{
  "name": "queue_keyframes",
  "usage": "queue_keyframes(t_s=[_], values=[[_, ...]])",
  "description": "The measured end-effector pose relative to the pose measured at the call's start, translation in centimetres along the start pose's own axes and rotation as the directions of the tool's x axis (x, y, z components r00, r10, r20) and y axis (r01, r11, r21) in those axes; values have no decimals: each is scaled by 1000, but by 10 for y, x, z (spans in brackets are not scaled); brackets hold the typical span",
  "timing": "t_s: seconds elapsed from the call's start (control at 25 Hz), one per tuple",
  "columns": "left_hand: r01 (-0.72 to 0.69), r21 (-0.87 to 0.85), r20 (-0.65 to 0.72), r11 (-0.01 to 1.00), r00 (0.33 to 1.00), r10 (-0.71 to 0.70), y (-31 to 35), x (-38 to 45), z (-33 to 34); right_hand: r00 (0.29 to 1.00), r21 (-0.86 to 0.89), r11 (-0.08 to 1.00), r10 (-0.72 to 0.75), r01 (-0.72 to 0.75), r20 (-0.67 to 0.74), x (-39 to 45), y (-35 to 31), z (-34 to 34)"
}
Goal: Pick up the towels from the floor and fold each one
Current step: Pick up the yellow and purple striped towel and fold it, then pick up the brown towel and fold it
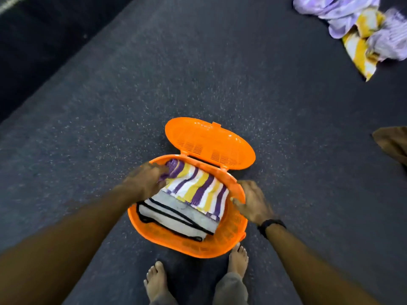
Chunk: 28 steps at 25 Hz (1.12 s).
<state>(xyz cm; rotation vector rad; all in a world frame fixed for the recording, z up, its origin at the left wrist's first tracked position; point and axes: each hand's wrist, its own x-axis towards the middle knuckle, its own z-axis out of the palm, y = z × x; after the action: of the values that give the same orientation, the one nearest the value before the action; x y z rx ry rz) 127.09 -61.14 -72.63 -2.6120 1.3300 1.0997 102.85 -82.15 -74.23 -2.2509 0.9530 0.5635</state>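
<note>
Here a folded purple, yellow and white striped towel (pixel 195 184) lies in an orange basket (pixel 236 221) on the dark floor (pixel 198 73), on top of a folded white towel with black edging (pixel 176 216). The basket's lid (pixel 209 142) stands hinged open at the far side. The left hand (pixel 144 180) sits on the far left corner of the striped towel; motion blur hides its fingers, so I cannot tell whether they pinch the cloth or only press it. The right hand (pixel 253 202) rests at the basket's right rim beside the towel's edge, its fingers loosely curled and apparently gripping nothing.

The step in hand looks like stowing a finished towel: settling it flat in the basket. Two towels seem done. A crumpled heap of lilac and yellow-striped towels (pixel 361 29) lies well apart on the floor at the far right, so plenty is left. The next move calls for letting go, crossing to that heap, lifting one towel free of the others and finding its corners to fold it.
</note>
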Motion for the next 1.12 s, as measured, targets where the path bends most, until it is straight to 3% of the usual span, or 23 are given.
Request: queue_keyframes(t_s=[0.16, 0.28, 0.36, 0.52, 0.68, 0.88, 1.04, 1.12], values=[[-174, 394, -20, 903, 980, 198, 18, 68, 63, 982, -191, 968, -141, 164, 125, 42, 15, 81], [-277, 528, 71, 803, 956, 283, 3, 111, 111, 973, -252, 945, -174, 208, 152, 76, 19, 128], [-232, 527, 68, 817, 970, 232, -19, 130, 143, 973, -269, 942, -159, 200, 164, 98, 28, 154], [-81, 336, -1, 938, 996, 86, -58, 133, 196, 958, -253, 929, -233, 271, 169, 127, 51, 196], [-15, 256, -8, 967, 1000, 18, -82, 149, 221, 941, -293, 899, -275, 324, 199, 155, 68, 220], [-52, 488, -5, 871, 998, 62, -65, 140, 207, 930, -294, 905, -219, 306, 296, 148, 57, 203], [-124, 530, 129, 839, 990, 65, -23, 101, 127, 914, -220, 931, -203, 292, 352, 104, 32, 128], [-198, 501, 140, 842, 979, 148, 2, 69, 69, 915, -149, 943, -237, 298, 327, 71, 18, 70]])
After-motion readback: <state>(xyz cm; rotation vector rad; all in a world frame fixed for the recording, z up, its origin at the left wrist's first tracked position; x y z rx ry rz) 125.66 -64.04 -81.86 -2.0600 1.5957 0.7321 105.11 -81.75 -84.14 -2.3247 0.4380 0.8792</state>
